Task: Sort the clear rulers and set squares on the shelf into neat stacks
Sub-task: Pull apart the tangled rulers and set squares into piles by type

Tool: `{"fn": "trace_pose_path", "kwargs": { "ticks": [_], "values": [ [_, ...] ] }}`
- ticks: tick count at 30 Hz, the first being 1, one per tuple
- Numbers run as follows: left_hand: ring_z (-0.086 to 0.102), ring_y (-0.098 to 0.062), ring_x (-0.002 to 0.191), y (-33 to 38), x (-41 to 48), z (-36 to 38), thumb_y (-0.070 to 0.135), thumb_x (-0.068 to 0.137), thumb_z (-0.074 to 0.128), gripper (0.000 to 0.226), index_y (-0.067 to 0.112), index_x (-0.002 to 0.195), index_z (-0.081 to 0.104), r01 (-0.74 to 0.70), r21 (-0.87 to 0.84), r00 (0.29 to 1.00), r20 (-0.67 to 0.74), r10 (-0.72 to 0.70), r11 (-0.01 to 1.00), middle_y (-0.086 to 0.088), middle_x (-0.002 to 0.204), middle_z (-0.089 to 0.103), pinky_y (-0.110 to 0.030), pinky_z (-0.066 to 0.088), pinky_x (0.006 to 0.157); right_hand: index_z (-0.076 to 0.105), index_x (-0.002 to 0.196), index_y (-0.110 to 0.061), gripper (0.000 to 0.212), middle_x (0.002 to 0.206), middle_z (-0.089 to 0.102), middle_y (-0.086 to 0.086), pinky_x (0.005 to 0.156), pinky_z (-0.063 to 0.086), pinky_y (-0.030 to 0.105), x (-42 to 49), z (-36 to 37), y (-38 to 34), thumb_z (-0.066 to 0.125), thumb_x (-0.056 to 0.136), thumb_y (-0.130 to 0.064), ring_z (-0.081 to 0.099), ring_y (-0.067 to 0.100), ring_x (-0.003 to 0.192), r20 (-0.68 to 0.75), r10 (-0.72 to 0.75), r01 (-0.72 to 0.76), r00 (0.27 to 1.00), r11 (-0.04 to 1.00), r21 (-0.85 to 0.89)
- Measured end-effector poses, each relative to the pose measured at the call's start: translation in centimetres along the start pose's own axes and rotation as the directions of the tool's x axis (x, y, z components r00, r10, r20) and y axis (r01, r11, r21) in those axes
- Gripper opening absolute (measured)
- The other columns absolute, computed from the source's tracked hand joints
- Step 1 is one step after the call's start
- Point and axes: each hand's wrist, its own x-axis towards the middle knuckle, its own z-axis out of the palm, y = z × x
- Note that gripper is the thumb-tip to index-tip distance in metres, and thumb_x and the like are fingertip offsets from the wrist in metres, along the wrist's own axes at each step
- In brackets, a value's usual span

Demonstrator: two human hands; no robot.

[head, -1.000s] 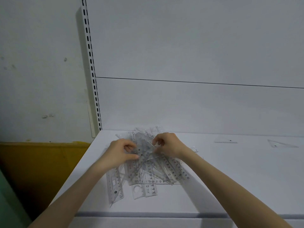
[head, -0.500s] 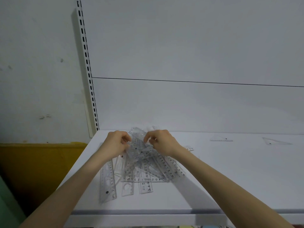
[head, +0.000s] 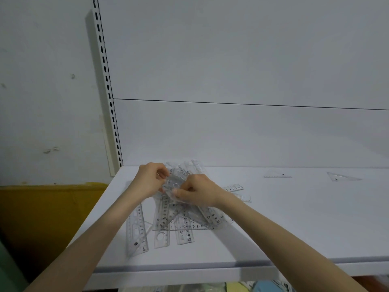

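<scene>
Yellow and blue things (head: 242, 287), too cut off to name, show at the bottom edge under the white shelf (head: 294, 228); two bare forearms reach up from the lower corners toward the middle of the frame; nearest on the shelf, left of centre, a clear ruler (head: 136, 230) lies alone with its end toward the front edge, just beside the pile (head: 183, 218); the pile is a loose fan of clear rulers crossing one another at odd angles, numbers showing, spread from the lower centre back toward the panel; above its middle the left hand (head: 149, 180) and the right hand (head: 200, 191) meet, fingers curled narrow, each pinching a side of a clear piece (head: 175, 183); whether that piece is a ruler or a set square I cannot tell; farther back and well apart to the right, two set squares (head: 277, 174) lie flat and separate near the rear of the shelf; behind all stands a grey panel (head: 252, 133) with a thin dark seam across it; at upper left a slotted post (head: 108, 98) rises from the shelf corner; a yellow band (head: 46, 207) runs along the wall at left.
</scene>
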Motion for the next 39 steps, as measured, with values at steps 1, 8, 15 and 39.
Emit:
{"fn": "trace_pose_path", "kwargs": {
  "ticks": [1, 8, 15, 39],
  "values": [
    [0.062, -0.015, 0.077, -0.1, -0.1, 0.0, -0.009, 0.082, 0.062, 0.023, 0.014, 0.083, 0.066, -0.011, -0.005, 1.000, -0.002, 0.011, 1.000, -0.006, 0.087, 0.066, -0.005, 0.044, 0.056, 0.046, 0.051, -0.018, 0.050, 0.048, 0.039, -0.001, 0.053, 0.030, 0.030, -0.1, 0.1, -0.2, 0.059, 0.090, -0.046, 0.031, 0.012, 0.046, 0.006, -0.006, 0.006, 1.000, 1.000, 0.009],
    [0.068, -0.019, 0.082, 0.8, -0.7, 0.1, 0.010, 0.091, 0.061, 0.012, 0.014, 0.101, 0.064, -0.041, -0.291, 0.988, -0.154, -0.004, 0.956, -0.003, 0.097, 0.065, -0.031, 0.059, 0.071, 0.061, 0.058, -0.020, 0.027, 0.047, 0.050, -0.014, 0.051, 0.033, 0.013, -0.6, -1.0, -0.3, 0.072, 0.083, -0.018, 0.041, -0.002, 0.045, -0.056, 0.169, -0.151, 0.984, 0.957, 0.249],
    [0.071, -0.022, 0.070, 3.5, -2.3, 1.4, 0.016, 0.084, 0.071, 0.015, 0.007, 0.096, 0.066, 0.182, -0.523, 0.981, 0.159, -0.115, 0.833, -0.011, 0.083, 0.073, -0.035, 0.060, 0.066, 0.063, 0.065, -0.014, 0.025, 0.059, 0.048, -0.004, 0.054, 0.037, 0.024, -2.6, -3.3, 0.6, 0.077, 0.081, -0.028, 0.041, 0.010, 0.055, -0.187, 0.300, -0.175, 0.936, 0.853, 0.492],
    [0.064, -0.024, 0.063, 15.4, -3.0, 12.7, 0.000, 0.092, 0.053, 0.019, 0.009, 0.092, 0.069, 0.049, -0.532, 0.963, 0.251, 0.102, 0.846, -0.013, 0.075, 0.056, -0.030, 0.058, 0.059, 0.067, 0.090, -0.009, 0.009, 0.079, 0.074, 0.007, 0.054, 0.046, 0.019, -20.9, -11.9, 12.2, 0.066, 0.083, -0.003, 0.064, 0.008, 0.064, -0.340, 0.478, -0.260, 0.810, 0.813, 0.521]
  ]
}}
